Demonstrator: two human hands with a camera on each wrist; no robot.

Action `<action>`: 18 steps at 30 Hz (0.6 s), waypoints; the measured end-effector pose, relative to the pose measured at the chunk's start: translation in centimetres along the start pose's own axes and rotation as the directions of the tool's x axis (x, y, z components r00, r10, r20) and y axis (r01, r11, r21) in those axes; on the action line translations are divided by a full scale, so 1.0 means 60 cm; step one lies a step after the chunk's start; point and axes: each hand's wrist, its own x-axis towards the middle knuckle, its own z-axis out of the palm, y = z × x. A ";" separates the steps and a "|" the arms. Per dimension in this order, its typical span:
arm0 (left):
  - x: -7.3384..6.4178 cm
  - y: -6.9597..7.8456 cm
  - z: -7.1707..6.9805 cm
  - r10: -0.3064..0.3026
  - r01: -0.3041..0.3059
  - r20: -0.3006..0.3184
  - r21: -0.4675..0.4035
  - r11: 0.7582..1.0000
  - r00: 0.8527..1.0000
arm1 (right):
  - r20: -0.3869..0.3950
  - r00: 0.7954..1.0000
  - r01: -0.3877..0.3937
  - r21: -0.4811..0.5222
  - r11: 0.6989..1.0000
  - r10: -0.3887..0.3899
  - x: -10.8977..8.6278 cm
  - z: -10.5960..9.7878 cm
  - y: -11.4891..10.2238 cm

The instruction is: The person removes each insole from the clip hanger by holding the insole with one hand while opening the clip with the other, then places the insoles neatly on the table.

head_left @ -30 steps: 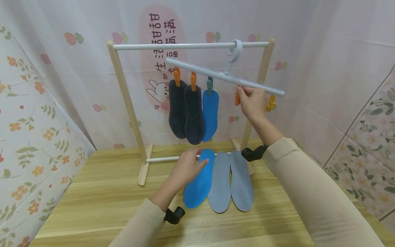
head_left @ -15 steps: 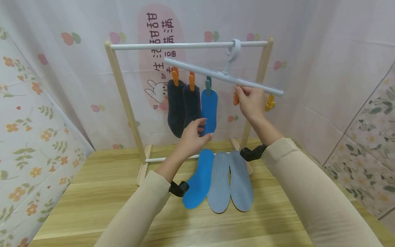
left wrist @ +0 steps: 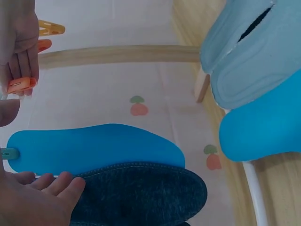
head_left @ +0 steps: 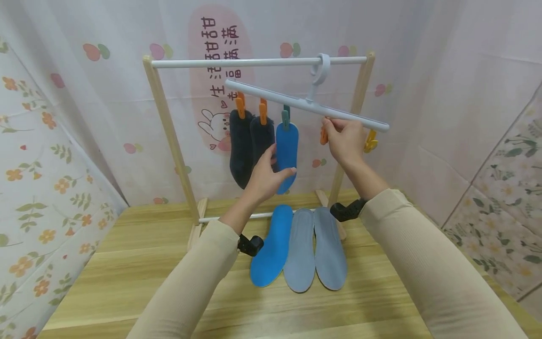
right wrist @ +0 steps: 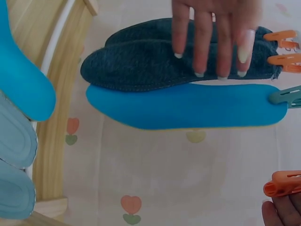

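Observation:
My left hand is raised in front of the hanging insoles, its fingers extended and thumb apart, with nothing gripped. It is nearest the dark fuzzy insole and the blue insole; whether it touches them I cannot tell. Two dark insoles hang from orange clips, and a green clip holds the blue one. My right hand pinches another orange clothespin below the right half of the white hanger. The hanger tilts down to the right, hooked on the rack bar.
A second blue insole and two grey insoles lie side by side on the wooden table. The wood-framed rack stands behind them. A yellow clip hangs at the hanger's right end.
My left hand has left the blue insole on the table and risen to the hanging insoles. The right hand stays at the orange clothespin.

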 end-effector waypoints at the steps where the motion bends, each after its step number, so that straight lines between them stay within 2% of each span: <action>1: 0.002 0.000 0.000 -0.003 0.003 -0.009 -0.008 1.000 1.000 | 0.002 1.000 0.000 -0.004 1.000 0.000 0.000 0.000 0.000; 11: 0.022 0.002 0.004 -0.023 0.022 -0.045 -0.034 0.999 0.999 | 0.006 1.000 0.022 -0.075 0.997 -0.022 -0.001 -0.003 -0.002; 18: 0.030 0.009 0.012 -0.040 0.037 -0.059 -0.063 0.997 0.997 | 0.008 1.000 0.026 -0.078 0.997 -0.025 -0.001 -0.004 -0.002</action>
